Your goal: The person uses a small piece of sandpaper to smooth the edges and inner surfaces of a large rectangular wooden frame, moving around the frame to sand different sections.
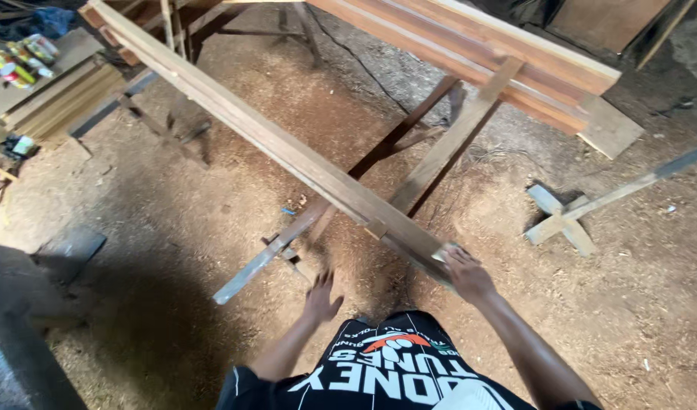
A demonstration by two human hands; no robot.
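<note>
a long wooden plank (288, 148) is laid slantwise across the view, from the upper left down to the lower middle, and is carried on a wooden trestle (409, 163) whose crossed legs are seen beneath it. the near end of the plank is gripped by the right hand (466, 273); its fingers are curled over the end, with a small light block (443, 252) pressed against the wood under the fingertips. the left hand (322, 296) is held apart from the plank, below it, with fingers spread and nothing in it. a stack of planks (500, 53) is rested across the upper right of the trestle. the floor (174, 228) is covered with sawdust. a small wooden cross (561, 220) is laid on the floor to the right, joined to a long grey strip. at the upper left, boards (56, 95) are piled, with coloured cans (22, 57) beside them.
</note>
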